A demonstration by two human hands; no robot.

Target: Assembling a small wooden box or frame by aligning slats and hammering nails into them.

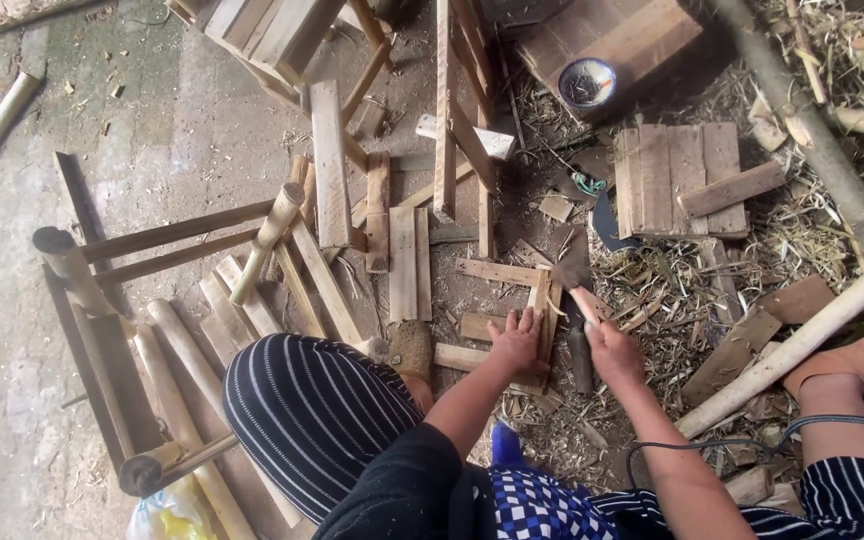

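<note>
My left hand (515,338) lies flat with fingers spread on a short wooden slat (544,312) that rests across other slats on the ground. My right hand (609,347) is closed around the handle of a hatchet (574,282), whose dark head sits just above the slat's far end. I am seated low, with a knee in striped trousers (312,410) at the left and a foot (412,350) beside the slats.
A bamboo stool frame (142,300) lies on its side at left. Loose slats (404,262) and planks lie in the middle, a small slat panel (677,180) at right, a bowl (587,82) on a wooden box, a pale pole (802,340), shavings all around.
</note>
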